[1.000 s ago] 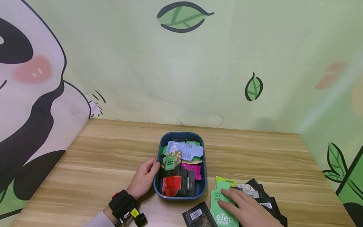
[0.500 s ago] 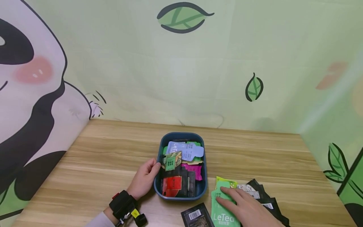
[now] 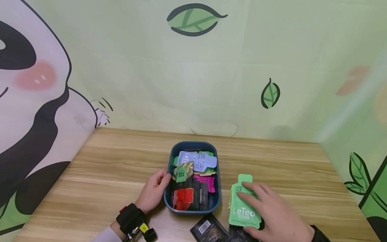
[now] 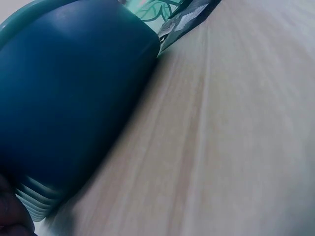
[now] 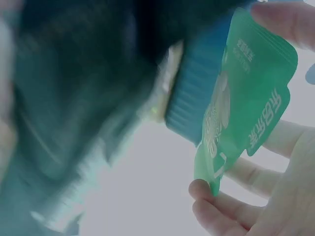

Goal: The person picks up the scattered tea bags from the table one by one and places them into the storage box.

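Observation:
A deep blue plastic container [image 3: 219,188] stands mid-table, full of sachets and packets. My left hand [image 3: 153,188] grips its left rim, thumb at the edge; in the left wrist view only fingertips [image 4: 14,212] show at the container's lower corner. My right hand [image 3: 273,211] holds a green LeTea pouch [image 3: 246,205] to the container's right. In the right wrist view this pouch [image 5: 258,83] stands between the thumb and fingers. A yellow-green packet's edge [image 3: 230,199] peeks out behind it. What else lies under my right palm is hidden.
A black sachet with a barcode label [image 3: 208,228] lies in front of the container, partly over another dark packet [image 3: 240,233]. Inside the container are a lilac pouch [image 3: 195,160], a magenta packet [image 3: 206,182] and black and red sachets. A printed backdrop [image 3: 211,84] rises behind the table.
My right hand has raised the green pouch and moved it up and slightly right. Black packets right of that hand no longer show there. The left hand has stayed on the container.

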A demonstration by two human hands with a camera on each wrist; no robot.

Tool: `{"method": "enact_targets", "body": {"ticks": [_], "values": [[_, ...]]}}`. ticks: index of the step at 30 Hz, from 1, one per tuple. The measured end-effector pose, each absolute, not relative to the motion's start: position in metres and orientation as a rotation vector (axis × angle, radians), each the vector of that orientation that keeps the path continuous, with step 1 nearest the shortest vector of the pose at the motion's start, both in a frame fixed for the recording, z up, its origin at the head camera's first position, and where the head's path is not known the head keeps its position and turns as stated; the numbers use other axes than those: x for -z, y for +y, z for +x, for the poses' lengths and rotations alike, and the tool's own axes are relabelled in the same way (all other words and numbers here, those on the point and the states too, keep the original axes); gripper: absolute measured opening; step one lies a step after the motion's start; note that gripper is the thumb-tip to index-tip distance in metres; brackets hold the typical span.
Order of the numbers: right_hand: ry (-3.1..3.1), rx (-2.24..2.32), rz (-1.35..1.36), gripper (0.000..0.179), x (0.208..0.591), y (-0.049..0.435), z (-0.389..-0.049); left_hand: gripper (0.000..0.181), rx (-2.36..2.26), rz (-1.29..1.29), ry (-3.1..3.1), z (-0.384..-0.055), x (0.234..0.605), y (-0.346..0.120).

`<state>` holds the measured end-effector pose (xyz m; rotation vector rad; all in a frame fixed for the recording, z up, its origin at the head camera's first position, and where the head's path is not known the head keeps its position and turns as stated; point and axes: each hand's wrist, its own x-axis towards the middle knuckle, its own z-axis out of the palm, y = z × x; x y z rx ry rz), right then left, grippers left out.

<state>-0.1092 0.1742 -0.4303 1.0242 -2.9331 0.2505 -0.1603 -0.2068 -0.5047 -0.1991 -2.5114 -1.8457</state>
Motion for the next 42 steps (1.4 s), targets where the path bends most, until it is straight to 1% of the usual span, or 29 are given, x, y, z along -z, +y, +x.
{"method": "enact_targets", "body": {"ticks": [8, 16, 29, 34, 36, 40, 42], "values": [[-2.698, -0.310, 1.138, 0.081, 0.413, 0.163, -0.128, 0.028, 1.841, -0.198, -2.515, -0.160, 0.505, -0.207], [-2.583, -0.379, 1.244, 0.077, 0.406, 0.123, -0.148, 0.025, 1.822, -0.216, -2.575, -0.148, 0.469, -0.202], [-2.521, -0.443, 1.424, 0.075, 0.406, 0.056, -0.167, 0.026, 1.833, -0.221, -2.571, -0.147, 0.468, -0.201], [-2.496, -0.450, 1.448, 0.075, 0.408, 0.044, -0.170, 0.027, 1.833, -0.207, -2.561, -0.156, 0.488, -0.204], [-2.505, -0.451, 1.461, 0.079, 0.409, 0.042, -0.170, 0.028, 1.834, -0.207, -2.547, -0.160, 0.497, -0.206], [-2.567, -0.459, 1.503, 0.102, 0.411, 0.041, -0.170, 0.030, 1.853, -0.227, -2.514, -0.161, 0.504, -0.207], [-2.598, -0.459, 1.513, 0.110, 0.413, 0.043, -0.169, 0.030, 1.861, -0.230, -2.504, -0.161, 0.505, -0.208]]}}
